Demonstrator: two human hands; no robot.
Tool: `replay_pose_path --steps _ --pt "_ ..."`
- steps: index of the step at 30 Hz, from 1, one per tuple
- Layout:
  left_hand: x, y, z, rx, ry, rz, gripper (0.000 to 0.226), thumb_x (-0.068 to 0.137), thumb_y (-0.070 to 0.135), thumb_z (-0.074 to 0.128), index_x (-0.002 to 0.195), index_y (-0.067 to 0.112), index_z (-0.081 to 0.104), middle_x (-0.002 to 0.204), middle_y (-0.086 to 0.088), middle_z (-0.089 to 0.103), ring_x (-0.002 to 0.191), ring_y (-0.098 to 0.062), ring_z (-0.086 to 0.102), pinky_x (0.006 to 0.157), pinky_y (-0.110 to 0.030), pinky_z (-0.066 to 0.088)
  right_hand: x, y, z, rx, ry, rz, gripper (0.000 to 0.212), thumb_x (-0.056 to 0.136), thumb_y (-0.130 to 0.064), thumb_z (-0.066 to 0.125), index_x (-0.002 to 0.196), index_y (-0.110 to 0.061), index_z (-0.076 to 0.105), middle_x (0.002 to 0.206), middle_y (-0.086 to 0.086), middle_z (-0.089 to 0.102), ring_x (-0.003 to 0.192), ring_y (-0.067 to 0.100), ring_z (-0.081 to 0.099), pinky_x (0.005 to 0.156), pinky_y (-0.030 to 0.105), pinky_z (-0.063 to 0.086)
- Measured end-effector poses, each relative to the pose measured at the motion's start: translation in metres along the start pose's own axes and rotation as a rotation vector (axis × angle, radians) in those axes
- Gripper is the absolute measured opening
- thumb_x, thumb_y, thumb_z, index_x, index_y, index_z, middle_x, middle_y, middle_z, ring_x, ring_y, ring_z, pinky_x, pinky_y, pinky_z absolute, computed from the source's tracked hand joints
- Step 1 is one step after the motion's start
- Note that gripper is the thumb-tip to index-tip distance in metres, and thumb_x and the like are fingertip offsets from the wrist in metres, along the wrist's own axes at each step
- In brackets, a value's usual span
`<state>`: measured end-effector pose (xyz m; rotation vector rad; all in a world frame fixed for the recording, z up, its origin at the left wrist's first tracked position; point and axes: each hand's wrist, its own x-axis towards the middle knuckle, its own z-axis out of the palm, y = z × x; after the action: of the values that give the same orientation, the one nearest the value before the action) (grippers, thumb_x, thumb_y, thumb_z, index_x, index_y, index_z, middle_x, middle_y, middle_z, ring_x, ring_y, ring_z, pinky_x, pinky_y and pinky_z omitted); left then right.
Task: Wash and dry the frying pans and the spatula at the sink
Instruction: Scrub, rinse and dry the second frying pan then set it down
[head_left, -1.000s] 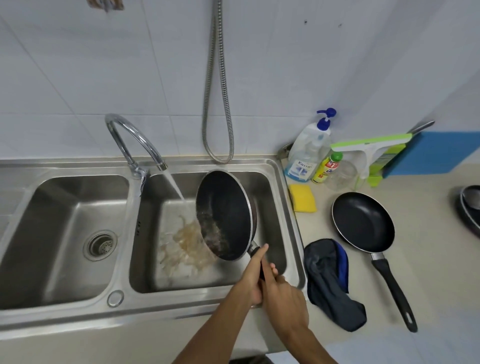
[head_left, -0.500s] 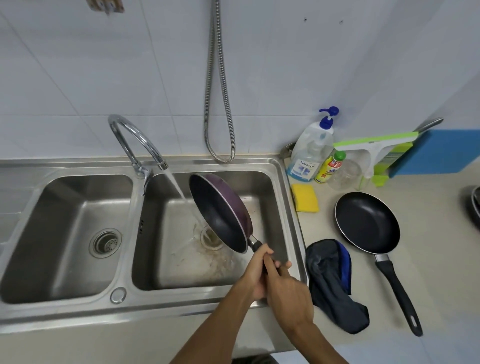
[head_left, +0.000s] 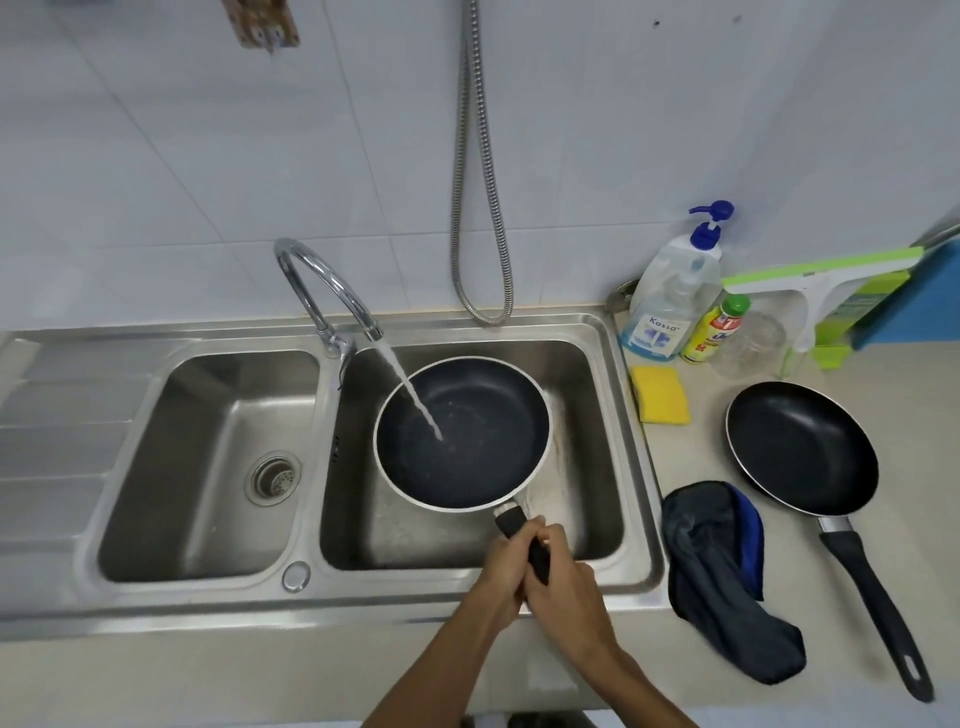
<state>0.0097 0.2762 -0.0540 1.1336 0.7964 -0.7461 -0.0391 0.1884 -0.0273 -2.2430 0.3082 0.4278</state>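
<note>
- Frying pan (head_left: 462, 434): held face up, roughly level, over the right basin of the sink (head_left: 467, 597). It sits under the tap (head_left: 322, 280), and the water stream (head_left: 413, 400) lands inside the pan, left of centre.
- Long axis = handle (head_left: 524, 540). It runs from the pan rim back toward the sink's front edge, so the pan body lies straight ahead of both hands.
- Left hand (head_left: 506, 571): fingers curled tight round the handle. Right hand (head_left: 563, 592): wrapped on the same handle, touching the left. Neither holds anything else.
- Looks like the rinse step on pan no. 1. Next is prob. a roll about the handle axis to dump the water. A wet handle could slip.
- 2nd pan (head_left: 802, 447) lies on the worktop (head_left: 909, 519) right of the sink. Dark cloth (head_left: 722, 571) is betw. it and the sink, and the sponge (head_left: 661, 395) is just beside the sink's right rim. Right hand is nearer all three.
- Spatula: can't pick it out.
</note>
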Motion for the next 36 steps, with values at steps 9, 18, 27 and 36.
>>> replay_pose_path --steps 9,18,27,36 --pt "-0.002 0.014 -0.025 0.021 -0.034 0.006 0.028 0.094 0.034 0.07 0.088 0.007 0.066 0.074 -0.009 0.072 0.074 -0.021 0.072 0.068 -0.034 0.057 0.008 -0.002 0.027 0.118 0.01 0.008 0.031 0.096 -0.044 0.059 0.119 -0.047 0.039 0.1 -0.011 0.071 0.082 0.011 0.07 0.072 0.032 0.063" --pt "-0.025 0.073 -0.104 0.466 -0.31 -0.034 0.057 0.098 0.05 0.061 0.113 -0.005 0.066 0.11 -0.022 0.075 0.105 -0.032 0.074 0.096 -0.04 0.058 0.008 -0.01 0.035 0.156 0.03 -0.006 0.031 0.092 -0.046 0.065 0.114 -0.047 0.043 0.079 -0.012 0.069 0.07 0.008 0.068 0.063 0.029 0.057" --pt "0.006 0.244 -0.265 0.859 0.44 0.183 0.031 0.108 0.02 0.044 0.1 -0.006 0.059 0.091 -0.017 0.077 0.067 -0.027 0.073 0.066 -0.035 0.056 0.005 -0.006 0.047 0.118 0.06 0.023 0.033 0.091 -0.051 0.064 0.115 -0.051 0.042 0.085 -0.014 0.071 0.076 0.012 0.069 0.072 0.037 0.059" --pt "0.065 0.322 -0.266 1.178 0.539 0.549 0.066 0.089 0.009 0.075 0.146 0.005 0.041 0.128 -0.025 0.063 0.119 -0.046 0.059 0.098 -0.046 0.046 0.01 -0.009 0.043 0.051 0.142 0.017 0.034 0.09 -0.057 0.061 0.118 -0.045 0.046 0.079 -0.012 0.072 0.072 0.009 0.069 0.068 0.032 0.058"
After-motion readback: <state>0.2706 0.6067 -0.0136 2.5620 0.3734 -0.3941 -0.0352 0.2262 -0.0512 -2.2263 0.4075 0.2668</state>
